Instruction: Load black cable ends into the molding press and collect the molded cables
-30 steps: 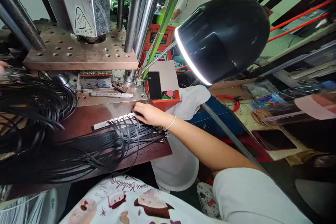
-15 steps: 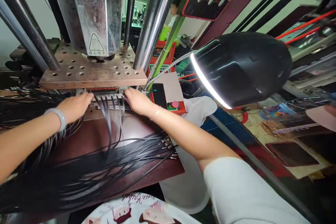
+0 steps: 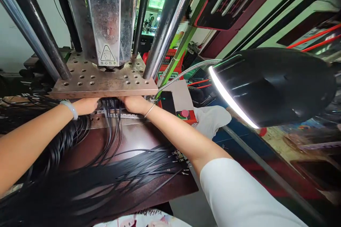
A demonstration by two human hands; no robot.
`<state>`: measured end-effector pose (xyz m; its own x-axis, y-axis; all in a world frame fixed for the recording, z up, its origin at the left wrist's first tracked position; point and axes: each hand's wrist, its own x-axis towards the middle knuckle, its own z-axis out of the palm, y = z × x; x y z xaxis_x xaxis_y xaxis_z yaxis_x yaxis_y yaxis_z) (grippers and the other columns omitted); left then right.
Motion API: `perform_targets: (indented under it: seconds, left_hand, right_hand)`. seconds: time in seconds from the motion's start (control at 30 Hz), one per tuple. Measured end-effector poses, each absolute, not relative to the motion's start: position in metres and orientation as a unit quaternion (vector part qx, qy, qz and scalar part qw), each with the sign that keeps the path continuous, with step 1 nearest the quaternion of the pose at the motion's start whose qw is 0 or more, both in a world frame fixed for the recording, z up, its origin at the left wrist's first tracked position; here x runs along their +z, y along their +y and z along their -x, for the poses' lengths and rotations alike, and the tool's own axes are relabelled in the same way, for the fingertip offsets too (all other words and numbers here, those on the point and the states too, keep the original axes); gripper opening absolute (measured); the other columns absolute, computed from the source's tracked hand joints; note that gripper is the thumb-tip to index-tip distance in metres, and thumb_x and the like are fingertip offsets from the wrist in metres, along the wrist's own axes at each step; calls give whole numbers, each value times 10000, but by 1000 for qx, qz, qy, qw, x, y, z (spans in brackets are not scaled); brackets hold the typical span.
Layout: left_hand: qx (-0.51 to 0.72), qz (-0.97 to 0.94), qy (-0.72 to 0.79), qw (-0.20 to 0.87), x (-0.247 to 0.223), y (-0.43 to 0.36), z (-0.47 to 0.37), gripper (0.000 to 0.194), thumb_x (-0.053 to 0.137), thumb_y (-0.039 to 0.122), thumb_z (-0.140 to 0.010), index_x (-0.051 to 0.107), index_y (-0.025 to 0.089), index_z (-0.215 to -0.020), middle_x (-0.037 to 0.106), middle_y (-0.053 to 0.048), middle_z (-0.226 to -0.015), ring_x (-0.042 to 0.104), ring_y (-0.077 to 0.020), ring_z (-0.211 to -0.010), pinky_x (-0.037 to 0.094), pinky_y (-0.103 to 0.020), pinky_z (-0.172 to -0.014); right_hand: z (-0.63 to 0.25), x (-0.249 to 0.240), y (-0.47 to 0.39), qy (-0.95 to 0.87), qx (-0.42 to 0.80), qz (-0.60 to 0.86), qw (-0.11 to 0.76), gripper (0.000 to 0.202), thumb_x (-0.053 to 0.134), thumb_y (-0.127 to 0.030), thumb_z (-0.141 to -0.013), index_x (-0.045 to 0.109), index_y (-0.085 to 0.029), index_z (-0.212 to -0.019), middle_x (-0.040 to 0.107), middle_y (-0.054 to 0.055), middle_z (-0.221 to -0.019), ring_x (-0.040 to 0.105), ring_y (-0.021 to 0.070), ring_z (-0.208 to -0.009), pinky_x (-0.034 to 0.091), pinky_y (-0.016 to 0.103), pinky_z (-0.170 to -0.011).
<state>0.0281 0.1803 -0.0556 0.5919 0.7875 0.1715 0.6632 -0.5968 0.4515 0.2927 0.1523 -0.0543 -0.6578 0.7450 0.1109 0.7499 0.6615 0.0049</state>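
Both hands reach under the perforated metal plate of a press. My left hand, with a pale bangle on its wrist, is closed, its fingertips partly hidden at the plate's front edge. My right hand curls under the same edge; its fingertips are hidden. Between the hands, several black cables come out from beneath the plate and hang down over the dark red table. What the fingers grip cannot be made out. Below the right hand lies a metal strip.
A large pile of black cables covers the table's front and left. A black lamp hangs at the right. Behind the right arm stands a control box with a red button. Steel columns flank the press; a person is in the background.
Both hands have moved further in under the plate, and the strip between them is now mostly hidden there. The whole view has shifted, so the press sits lower and more to the right.
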Motion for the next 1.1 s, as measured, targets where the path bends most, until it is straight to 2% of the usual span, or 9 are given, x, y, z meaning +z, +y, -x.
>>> perform_targets:
  seconds: [0.1,0.2,0.33,0.47,0.63,0.8,0.87,1.0,1.1]
  left_hand:
    - [70,-917,372,128,-54,167,-16,614,496,256,-814,584,145,-1412,537,-110,-1525,486,-279,-1418,322,-421,-1245]
    - [57,-914,396,70,-52,161,-10,625,429,277,-859,521,175,-1469,561,-87,-1507,492,-255,-1418,341,-420,-1235]
    - [33,-915,398,53,-47,161,-18,650,445,242,-846,488,150,-1488,565,-115,-1496,461,-267,-1443,338,-414,-1234]
    - [61,-925,372,49,-45,160,-36,556,417,264,-898,553,149,-1424,627,-145,-1404,517,-282,-1386,371,-453,-1211]
    - [127,-921,365,46,-56,164,-57,411,393,238,-919,735,163,-1134,702,-212,-1213,592,-335,-1289,421,-531,-1159]
    - [146,-917,364,75,-61,166,-44,432,444,274,-896,708,207,-1231,717,-160,-1225,617,-313,-1260,439,-506,-1160]
    - [158,-909,371,105,-63,167,-33,416,471,328,-888,727,207,-1193,717,-157,-1235,623,-322,-1255,433,-498,-1170]
    - [165,-897,388,134,-65,175,-20,376,489,416,-868,768,215,-1020,731,-156,-1213,640,-332,-1230,441,-491,-1168]
    - [156,-892,403,131,-56,162,-10,463,542,521,-835,746,223,-1124,734,-127,-1232,643,-331,-1221,449,-490,-1156]
  right_hand:
    - [-289,-57,141,-928,-37,369,42,506,425,-59,-948,479,-25,-1450,573,221,-1470,584,255,-1323,445,400,-1125]
    - [-290,-59,137,-912,-63,402,54,429,426,-118,-979,540,-11,-1379,673,241,-1312,648,293,-1202,496,450,-1037]
    - [-287,-61,138,-919,-66,383,59,402,466,-116,-971,571,-44,-1353,666,215,-1334,644,274,-1194,491,432,-1043]
    - [-281,-64,139,-905,-65,416,55,332,470,-130,-984,615,-39,-1268,700,237,-1230,663,294,-1114,510,444,-981]
    - [-283,-70,141,-901,-90,419,62,367,402,-130,-1012,623,-20,-1284,705,248,-1203,657,298,-1111,504,446,-967]
    - [-292,-69,143,-891,-85,446,31,357,394,-164,-1011,670,-42,-1203,741,232,-1080,680,312,-1035,503,435,-929]
    - [-293,-69,144,-891,-77,444,41,326,434,-182,-1000,678,-59,-1177,741,222,-1096,677,302,-1066,493,421,-966]
    - [-292,-66,146,-887,-59,453,68,370,531,-207,-952,637,-61,-1275,724,221,-1189,651,324,-1165,471,451,-1041]
    - [-302,-58,134,-894,-11,437,100,432,571,-178,-913,604,-65,-1328,722,209,-1217,665,313,-1156,501,465,-1026]
